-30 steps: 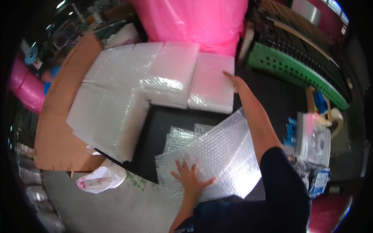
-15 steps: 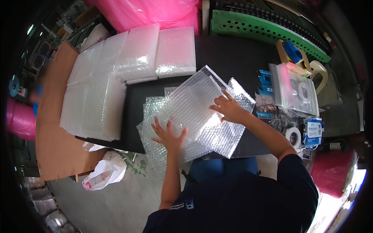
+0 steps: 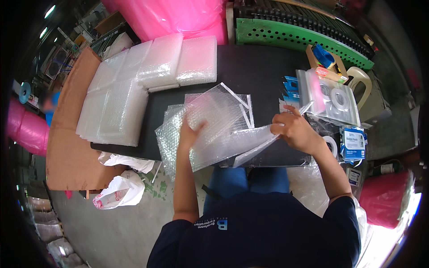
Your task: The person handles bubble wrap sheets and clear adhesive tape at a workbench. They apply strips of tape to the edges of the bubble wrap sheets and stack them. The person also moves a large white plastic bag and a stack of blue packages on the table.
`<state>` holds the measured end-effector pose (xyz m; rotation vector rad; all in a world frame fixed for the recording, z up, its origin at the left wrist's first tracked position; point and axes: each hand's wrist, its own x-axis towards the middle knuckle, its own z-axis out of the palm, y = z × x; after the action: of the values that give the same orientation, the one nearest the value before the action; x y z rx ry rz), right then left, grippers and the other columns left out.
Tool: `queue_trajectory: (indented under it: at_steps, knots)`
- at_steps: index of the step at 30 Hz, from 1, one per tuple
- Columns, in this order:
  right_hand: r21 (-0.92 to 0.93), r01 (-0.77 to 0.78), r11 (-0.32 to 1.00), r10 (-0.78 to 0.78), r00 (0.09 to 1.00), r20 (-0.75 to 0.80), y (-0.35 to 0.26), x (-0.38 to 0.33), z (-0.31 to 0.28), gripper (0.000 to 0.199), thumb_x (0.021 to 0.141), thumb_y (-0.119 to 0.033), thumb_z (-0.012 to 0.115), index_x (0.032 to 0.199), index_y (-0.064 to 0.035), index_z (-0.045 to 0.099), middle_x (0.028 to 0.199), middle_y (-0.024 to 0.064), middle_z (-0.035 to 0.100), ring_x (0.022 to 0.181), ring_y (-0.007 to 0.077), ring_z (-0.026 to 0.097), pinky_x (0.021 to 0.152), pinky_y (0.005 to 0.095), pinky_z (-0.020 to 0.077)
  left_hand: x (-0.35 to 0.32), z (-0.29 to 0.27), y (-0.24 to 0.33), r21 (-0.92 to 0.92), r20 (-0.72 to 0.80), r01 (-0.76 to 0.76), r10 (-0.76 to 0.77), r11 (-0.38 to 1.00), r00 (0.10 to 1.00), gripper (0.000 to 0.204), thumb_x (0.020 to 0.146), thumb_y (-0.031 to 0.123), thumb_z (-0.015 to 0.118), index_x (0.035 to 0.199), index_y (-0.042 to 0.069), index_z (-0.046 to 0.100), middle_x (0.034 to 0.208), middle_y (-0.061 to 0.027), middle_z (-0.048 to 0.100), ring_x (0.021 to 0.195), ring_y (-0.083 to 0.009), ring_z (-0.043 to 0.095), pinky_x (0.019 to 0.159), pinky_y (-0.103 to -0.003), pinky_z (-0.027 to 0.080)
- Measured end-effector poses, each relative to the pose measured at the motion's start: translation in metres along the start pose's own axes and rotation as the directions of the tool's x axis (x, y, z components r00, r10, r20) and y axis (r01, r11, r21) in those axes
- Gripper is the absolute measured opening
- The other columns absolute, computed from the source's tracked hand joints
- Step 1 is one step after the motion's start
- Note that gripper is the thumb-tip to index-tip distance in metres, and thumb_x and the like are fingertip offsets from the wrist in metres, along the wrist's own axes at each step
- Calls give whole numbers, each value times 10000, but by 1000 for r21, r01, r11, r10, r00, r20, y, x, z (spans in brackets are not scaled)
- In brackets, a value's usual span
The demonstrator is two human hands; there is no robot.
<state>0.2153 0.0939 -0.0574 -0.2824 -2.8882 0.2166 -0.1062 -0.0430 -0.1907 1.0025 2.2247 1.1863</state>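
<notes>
Several clear bubble-wrap pouches (image 3: pixel 214 107) lie fanned across the black tabletop in front of me, some with white strips along their edges. My left hand (image 3: pixel 191 133) rests on the left part of this pile, thumb apart from the fingers; its fingertips are hard to make out against the shiny plastic. At the right, my right hand (image 3: pixel 295 131) pinches the edge of one bubble-wrap pouch (image 3: pixel 254 142), which is lifted and bent off the pile, seen nearly edge-on.
Neat stacks of bubble pouches (image 3: pixel 114 109) cover the table's left and back. Tape rolls (image 3: pixel 340 99) on plastic bags, a blue tape roll (image 3: pixel 322 56) in a box and a blue-white packet (image 3: pixel 354 144) sit right. Behind stands a green perforated rail (image 3: pixel 299 40).
My right hand has moved right and down, lifting the edge of a pouch that lay flat. My left hand has shifted slightly up, its fingers less spread.
</notes>
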Motion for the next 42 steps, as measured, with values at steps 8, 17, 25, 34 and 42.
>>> queue_trajectory:
  at_steps: [8, 17, 25, 34, 42]
  knots:
    - [-44, -119, 992, 115, 991, -73, -15, -31, 24, 251, 756, -22, 533, 975, -121, 606, 874, 47, 522, 894, 240, 548, 953, 448, 381, 28, -8, 6, 587, -179, -55, 196, 807, 964, 805, 553, 414, 851, 1192, 71, 501, 1127, -143, 573, 1075, -307, 529, 900, -381, 436]
    - [-171, 46, 984, -42, 999, 27, -45, -23, 12, 132, 738, -101, 570, 846, -164, 612, 1130, 68, 531, 1154, 242, 490, 1073, 471, 288, -37, 0, 94, -505, 719, -239, 557, 829, 416, 511, 692, 214, 788, 1132, 63, 575, 1166, -131, 574, 1089, -242, 556, 920, -357, 453]
    - [-118, 26, 993, -25, 1000, 11, -47, -36, 11, 704, 757, -9, 511, 1391, -296, 403, 964, 91, 524, 864, 239, 570, 851, 381, 453, 20, 0, 63, 437, 369, -506, 365, 743, 855, 307, 661, 197, 778, 898, 69, 631, 1029, -87, 591, 940, -302, 592, 860, -496, 417]
    - [-154, -316, 936, 296, 945, -142, -48, -36, 15, 155, 658, -32, 587, 809, -14, 559, 1021, 126, 496, 935, 251, 501, 766, 351, 423, 55, 43, 122, -231, 719, -551, 522, 802, 459, 525, 804, 355, 697, 1250, 134, 530, 1237, -99, 544, 1174, -257, 509, 964, -455, 395]
    - [-181, -403, 897, 413, 910, 22, -20, -55, 48, 198, 682, -17, 568, 876, -52, 561, 905, 89, 569, 922, 244, 567, 829, 370, 406, 113, 62, 48, 700, 357, -482, 327, 526, 875, 832, 493, 513, 825, 1173, 110, 567, 1189, -90, 556, 1193, -260, 466, 1042, -579, 197]
